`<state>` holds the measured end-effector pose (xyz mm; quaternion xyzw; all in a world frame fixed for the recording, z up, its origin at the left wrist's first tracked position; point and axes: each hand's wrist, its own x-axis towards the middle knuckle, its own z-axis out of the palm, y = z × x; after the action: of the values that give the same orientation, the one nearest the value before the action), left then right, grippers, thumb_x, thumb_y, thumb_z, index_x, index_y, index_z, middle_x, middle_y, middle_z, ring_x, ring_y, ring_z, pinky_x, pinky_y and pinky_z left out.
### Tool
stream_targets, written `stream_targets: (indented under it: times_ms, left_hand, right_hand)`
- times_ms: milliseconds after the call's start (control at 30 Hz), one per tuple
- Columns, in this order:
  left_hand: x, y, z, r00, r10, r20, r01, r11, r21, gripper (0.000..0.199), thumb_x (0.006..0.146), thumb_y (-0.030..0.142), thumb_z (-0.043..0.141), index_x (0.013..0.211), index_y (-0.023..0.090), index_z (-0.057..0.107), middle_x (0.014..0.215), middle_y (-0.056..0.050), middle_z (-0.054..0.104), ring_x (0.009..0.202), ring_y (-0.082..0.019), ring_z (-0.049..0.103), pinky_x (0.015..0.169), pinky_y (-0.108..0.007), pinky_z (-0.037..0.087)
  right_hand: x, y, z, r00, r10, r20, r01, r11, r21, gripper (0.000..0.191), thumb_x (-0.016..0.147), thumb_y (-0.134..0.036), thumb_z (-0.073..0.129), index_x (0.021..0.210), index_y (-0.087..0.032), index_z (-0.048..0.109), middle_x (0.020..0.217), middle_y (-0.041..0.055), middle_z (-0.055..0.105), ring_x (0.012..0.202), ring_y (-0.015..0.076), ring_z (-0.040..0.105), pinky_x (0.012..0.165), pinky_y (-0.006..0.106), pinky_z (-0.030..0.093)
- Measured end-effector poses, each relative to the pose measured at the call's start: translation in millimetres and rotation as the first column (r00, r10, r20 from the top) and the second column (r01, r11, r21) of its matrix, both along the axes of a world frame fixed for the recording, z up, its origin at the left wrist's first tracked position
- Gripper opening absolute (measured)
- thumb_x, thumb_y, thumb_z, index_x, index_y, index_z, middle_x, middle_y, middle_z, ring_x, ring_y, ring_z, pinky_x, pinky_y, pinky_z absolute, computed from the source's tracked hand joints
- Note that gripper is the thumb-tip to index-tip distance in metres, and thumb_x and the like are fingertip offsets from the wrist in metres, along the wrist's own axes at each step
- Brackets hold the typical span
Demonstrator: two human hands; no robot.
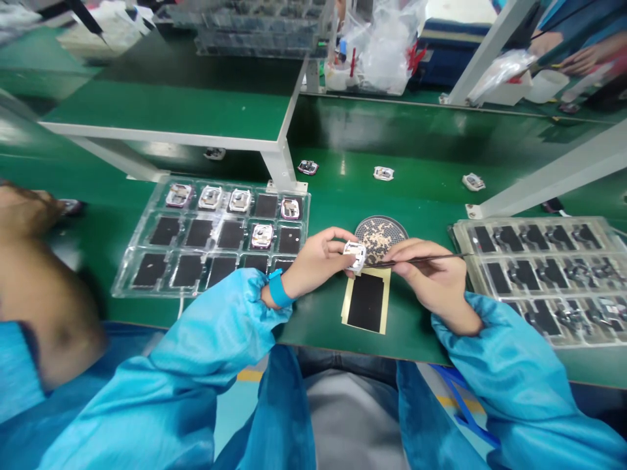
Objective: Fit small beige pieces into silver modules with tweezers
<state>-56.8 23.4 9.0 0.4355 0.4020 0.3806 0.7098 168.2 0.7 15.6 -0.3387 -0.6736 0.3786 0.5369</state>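
Between its thumb and fingers, my left hand [321, 261] holds a small white device housing [354, 256]. My right hand [434, 274] is closed round thin dark tweezers [431, 258], whose tip reaches the lower edge of the housing. Just behind both hands, a round dark dish [377, 225] holds many tiny beige pieces. Below the housing a black rectangular sheet on yellowish backing [386, 307] lies on the green table. What the tweezer tips grip, if anything, is too small to tell.
At left, a clear tray [120, 274] holds several housings in black-lined compartments. Stacked trays with metal parts [460, 241] sit at right. Several housings, one a white housing [383, 173], lie behind. A raised shelf [186, 98] stands back left; another person's arm [49, 287] is far left.
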Motion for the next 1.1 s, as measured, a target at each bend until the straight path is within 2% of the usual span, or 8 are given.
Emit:
stream_targets:
  times_ms: [200, 367, 500, 567, 667, 733, 867, 1100]
  left_hand:
    - [-1, -1, -5.7, 0.999, -0.025, -0.039, 0.027, 0.999, 0.036, 0.040, 0.076, 0.021, 0.084, 0.109, 0.014, 0.062, 0.084, -0.004, 0.074, 0.068, -0.014, 0.072, 0.066, -0.027, 0.063]
    - [-3, 2, -8.9, 0.995, -0.013, -0.102, 0.019, 0.998, 0.060, 0.053, 0.072, 0.029, 0.088, 0.115, 0.017, 0.058, 0.090, -0.003, 0.074, 0.070, -0.014, 0.072, 0.068, -0.028, 0.063]
    - [-5, 6, -7.3, 0.973, -0.044, -0.228, 0.067, 0.993, 0.093, 0.061, 0.075, 0.034, 0.087, 0.127, 0.019, 0.060, 0.097, -0.003, 0.075, 0.069, -0.015, 0.072, 0.067, -0.026, 0.060]
    - [-5, 6, -5.0, 0.960, -0.079, -0.269, 0.106, 0.990, 0.088, 0.060, 0.076, 0.036, 0.086, 0.129, 0.019, 0.063, 0.095, -0.004, 0.075, 0.072, -0.015, 0.072, 0.067, -0.025, 0.059]
    - [-6, 3, -0.2, 0.952, -0.118, -0.281, 0.144, 0.987, 0.076, 0.051, 0.077, 0.036, 0.086, 0.119, 0.017, 0.066, 0.084, -0.003, 0.075, 0.073, -0.015, 0.071, 0.067, -0.024, 0.058]
    - [-6, 0, 2.9, 0.962, -0.126, -0.243, 0.145, 0.987, 0.064, 0.047, 0.078, 0.036, 0.087, 0.114, 0.018, 0.063, 0.085, -0.003, 0.075, 0.073, -0.015, 0.071, 0.068, -0.024, 0.059]
    - [-5, -4, 7.2, 0.972, -0.127, -0.196, 0.137, 0.990, 0.039, 0.056, 0.077, 0.036, 0.087, 0.122, 0.021, 0.058, 0.090, -0.003, 0.076, 0.076, -0.017, 0.074, 0.073, -0.027, 0.062]
    - [-7, -8, 7.7, 0.949, -0.198, -0.244, 0.209, 0.978, 0.018, 0.045, 0.081, 0.043, 0.083, 0.112, 0.018, 0.063, 0.090, -0.006, 0.076, 0.083, -0.020, 0.075, 0.077, -0.028, 0.062]
  right_hand:
    - [1, 1, -4.5, 0.992, -0.125, 0.012, 0.124, 0.992, 0.031, 0.007, 0.093, -0.029, 0.071, 0.095, -0.023, 0.073, 0.091, 0.0066, 0.076, 0.088, 0.0224, 0.072, 0.080, 0.042, 0.061]
    - [5, 1, -2.0, 0.986, -0.160, -0.048, 0.154, 0.982, -0.109, 0.043, 0.104, -0.049, 0.050, 0.071, -0.022, 0.056, 0.064, 0.0013, 0.065, 0.060, 0.0154, 0.063, 0.060, 0.032, 0.055]
    - [20, 0, 10.7, 0.960, -0.277, 0.049, 0.281, 0.943, -0.175, 0.045, 0.103, -0.058, 0.046, 0.079, -0.022, 0.060, 0.057, -0.0042, 0.055, 0.048, 0.0119, 0.054, 0.049, 0.027, 0.048]
    - [42, -6, 24.2, 0.857, -0.478, 0.194, 0.493, 0.869, -0.033, 0.042, 0.100, -0.056, 0.054, 0.081, -0.022, 0.066, 0.059, -0.0032, 0.057, 0.052, 0.0122, 0.053, 0.052, 0.027, 0.046]
    - [97, -25, 47.5, 0.491, -0.759, 0.428, 0.761, 0.613, 0.214, 0.034, 0.090, -0.051, 0.069, 0.075, -0.021, 0.071, 0.062, -0.0007, 0.060, 0.057, 0.0143, 0.053, 0.056, 0.029, 0.041]
    - [142, -43, 58.2, 0.247, -0.713, 0.657, 0.834, 0.501, 0.230, 0.029, 0.087, -0.048, 0.071, 0.077, -0.021, 0.073, 0.058, -0.0003, 0.058, 0.056, 0.0160, 0.052, 0.055, 0.030, 0.036]
    - [215, -78, 60.4, -0.069, -0.294, 0.953, 0.893, 0.408, 0.190, 0.021, 0.079, -0.042, 0.074, 0.083, -0.022, 0.078, 0.074, 0.0067, 0.070, 0.065, 0.0219, 0.060, 0.057, 0.033, 0.035]
    - [257, -97, 35.8, 0.122, -0.130, 0.984, 0.866, 0.497, -0.042, 0.032, 0.078, -0.045, 0.075, 0.100, -0.022, 0.079, 0.079, 0.0035, 0.074, 0.072, 0.0208, 0.067, 0.064, 0.029, 0.044]
